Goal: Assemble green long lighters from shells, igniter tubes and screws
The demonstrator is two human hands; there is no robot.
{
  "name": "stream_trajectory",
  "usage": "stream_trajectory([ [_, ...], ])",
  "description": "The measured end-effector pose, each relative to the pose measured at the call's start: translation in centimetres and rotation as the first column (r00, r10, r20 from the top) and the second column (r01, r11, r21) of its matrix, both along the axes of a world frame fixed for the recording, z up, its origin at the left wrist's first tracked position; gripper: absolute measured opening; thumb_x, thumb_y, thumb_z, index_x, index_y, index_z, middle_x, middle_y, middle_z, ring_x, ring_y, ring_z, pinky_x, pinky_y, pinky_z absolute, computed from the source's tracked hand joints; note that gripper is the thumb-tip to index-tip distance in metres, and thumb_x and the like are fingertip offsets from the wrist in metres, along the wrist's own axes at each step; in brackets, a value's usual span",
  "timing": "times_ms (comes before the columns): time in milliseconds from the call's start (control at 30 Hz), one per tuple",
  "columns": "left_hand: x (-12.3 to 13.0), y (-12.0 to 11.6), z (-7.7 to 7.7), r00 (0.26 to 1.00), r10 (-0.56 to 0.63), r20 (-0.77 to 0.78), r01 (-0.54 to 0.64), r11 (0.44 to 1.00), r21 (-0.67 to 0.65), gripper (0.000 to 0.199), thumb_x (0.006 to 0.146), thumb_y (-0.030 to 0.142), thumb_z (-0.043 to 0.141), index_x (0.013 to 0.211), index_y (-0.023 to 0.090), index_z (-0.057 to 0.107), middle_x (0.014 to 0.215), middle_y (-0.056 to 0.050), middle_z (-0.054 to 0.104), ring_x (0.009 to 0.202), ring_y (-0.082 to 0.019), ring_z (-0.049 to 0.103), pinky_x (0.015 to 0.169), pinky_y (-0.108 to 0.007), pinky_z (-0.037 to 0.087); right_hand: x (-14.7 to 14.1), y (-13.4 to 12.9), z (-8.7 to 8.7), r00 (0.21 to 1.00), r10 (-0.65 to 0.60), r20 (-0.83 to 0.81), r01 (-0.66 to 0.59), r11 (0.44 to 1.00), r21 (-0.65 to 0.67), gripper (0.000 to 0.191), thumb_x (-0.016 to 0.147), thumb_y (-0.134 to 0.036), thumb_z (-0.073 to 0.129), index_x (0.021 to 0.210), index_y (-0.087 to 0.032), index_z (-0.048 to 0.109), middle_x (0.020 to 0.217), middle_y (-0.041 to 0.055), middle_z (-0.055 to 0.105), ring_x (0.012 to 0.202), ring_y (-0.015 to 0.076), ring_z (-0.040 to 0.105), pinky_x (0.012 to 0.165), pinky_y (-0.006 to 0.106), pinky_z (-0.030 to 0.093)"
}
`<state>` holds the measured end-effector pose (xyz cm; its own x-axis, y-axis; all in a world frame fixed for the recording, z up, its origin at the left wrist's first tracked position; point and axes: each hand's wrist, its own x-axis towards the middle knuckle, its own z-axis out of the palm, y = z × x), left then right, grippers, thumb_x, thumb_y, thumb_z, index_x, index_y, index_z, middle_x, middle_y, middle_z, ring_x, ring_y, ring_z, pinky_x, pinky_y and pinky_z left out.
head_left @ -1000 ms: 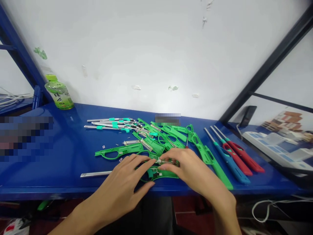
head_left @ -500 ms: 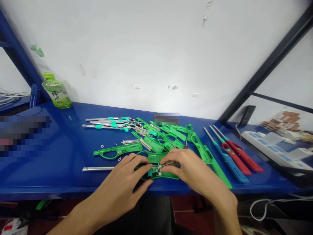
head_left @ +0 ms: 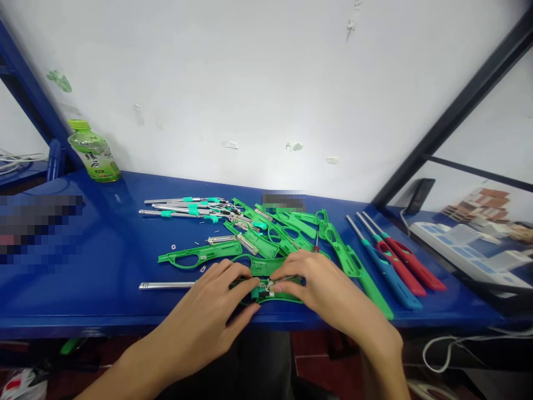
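Note:
An opened green lighter shell (head_left: 283, 296) lies near the table's front edge, with wires and small parts inside and a silver tube (head_left: 166, 285) pointing left. My left hand (head_left: 216, 305) grips the shell's left part, thumb below and fingers above. My right hand (head_left: 310, 280) pinches a small metal part (head_left: 271, 284) among the wires between thumb and fingertips. Behind the hands lie several green shell halves (head_left: 216, 253). Silver tubes with teal triggers (head_left: 194, 212) are grouped at the back left. A thin screwdriver (head_left: 316, 244) shows just beyond my right hand.
A blue lighter (head_left: 393, 275) and two red lighters (head_left: 412, 266) lie at the right. A green bottle (head_left: 95, 153) stands at the back left by the wall. A white power strip (head_left: 462, 255) and a phone (head_left: 420, 195) are farther right. Small metal bits (head_left: 202, 268) lie left of centre.
The camera view has shifted slightly. Both hands keep almost the same place and hold, with my right fingertips a little nearer to my left ones.

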<state>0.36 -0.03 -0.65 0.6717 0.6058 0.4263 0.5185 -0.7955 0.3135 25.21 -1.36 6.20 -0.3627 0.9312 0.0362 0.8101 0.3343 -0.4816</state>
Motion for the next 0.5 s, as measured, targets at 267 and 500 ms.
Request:
stream_trajectory([
  [267, 0.13, -0.01, 0.1, 1.0, 0.005, 0.001, -0.005, 1.0, 0.021, 0.026, 0.111, 0.025, 0.056, 0.135, 0.024, 0.065, 0.126, -0.008, 0.067, 0.115, -0.03, 0.062, 0.104, -0.054, 0.053, -0.12, 0.29, -0.2, 1.0, -0.01, -0.026, 0.01, 1.0, -0.014, 0.014, 0.105, -0.034, 0.076, 0.101, -0.03, 0.088, 0.101, 0.0009, 0.081, 0.103, 0.0236, 0.072, 0.092, 0.038, 0.05],
  [500, 0.11, 0.06, 0.23, 1.0, -0.008, -0.025, 0.008, 1.0, 0.007, 0.027, 0.112, 0.026, 0.052, 0.138, 0.025, 0.062, 0.127, -0.008, 0.065, 0.116, -0.031, 0.06, 0.103, -0.056, 0.052, -0.32, -0.37, -0.26, 0.999, -0.034, -0.015, 0.034, 0.999, 0.012, 0.019, 0.107, -0.028, 0.072, 0.093, -0.026, 0.085, 0.104, 0.0014, 0.076, 0.1, 0.0215, 0.069, 0.089, 0.037, 0.049],
])
